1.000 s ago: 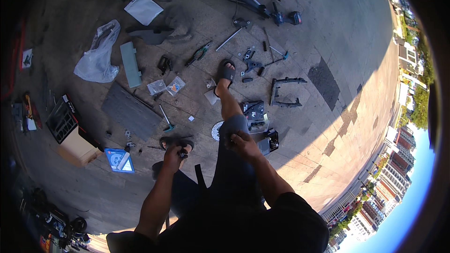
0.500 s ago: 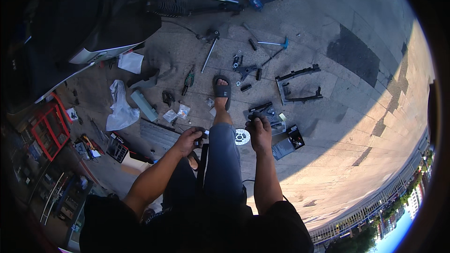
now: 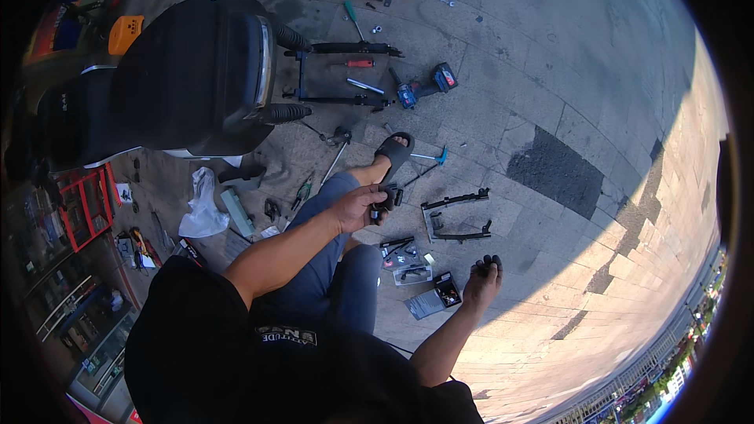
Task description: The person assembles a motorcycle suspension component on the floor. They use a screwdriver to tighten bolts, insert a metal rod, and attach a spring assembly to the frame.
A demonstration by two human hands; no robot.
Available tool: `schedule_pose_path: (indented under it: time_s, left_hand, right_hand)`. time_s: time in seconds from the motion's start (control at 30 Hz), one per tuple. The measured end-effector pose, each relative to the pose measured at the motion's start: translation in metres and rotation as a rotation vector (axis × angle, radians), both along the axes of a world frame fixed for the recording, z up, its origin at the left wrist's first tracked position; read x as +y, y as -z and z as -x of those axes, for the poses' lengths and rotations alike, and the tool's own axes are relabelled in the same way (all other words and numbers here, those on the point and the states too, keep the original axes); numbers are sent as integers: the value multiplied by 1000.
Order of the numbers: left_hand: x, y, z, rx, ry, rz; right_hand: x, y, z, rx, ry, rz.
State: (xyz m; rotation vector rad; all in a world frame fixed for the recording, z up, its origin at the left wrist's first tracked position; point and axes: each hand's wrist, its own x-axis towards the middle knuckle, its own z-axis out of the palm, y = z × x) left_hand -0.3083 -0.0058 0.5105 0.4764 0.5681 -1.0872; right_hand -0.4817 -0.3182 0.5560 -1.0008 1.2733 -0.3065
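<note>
Across shaded paving (image 3: 495,94), a black scooter (image 3: 196,78) stands past a dark U-shaped frame (image 3: 455,199), an open box (image 3: 426,305) and a sandalled foot (image 3: 395,155), as the left hand (image 3: 361,207) grips a small dark part (image 3: 393,197) just below the foot in view; the right hand (image 3: 484,279) hangs apart with fingers curled, though whether it holds anything is hard to tell; a firm, steady pinch would likely best guard against a drop
</note>
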Motion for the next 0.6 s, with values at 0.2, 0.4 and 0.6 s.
schedule_pose_path:
  time_s: [0.2, 0.4, 0.6]
  left_hand:
    - [-93, 22, -58, 274, 208, -67]
    - [-189, 78, -231, 104, -318, 240]
    - [-199, 65, -325, 133, -683, 237]
  right_hand:
    - [-154, -4, -92, 199, -144, 142]
    - [-277, 91, -273, 713, -872, -100]
    - [-232, 114, -511, 394, -1287, -186]
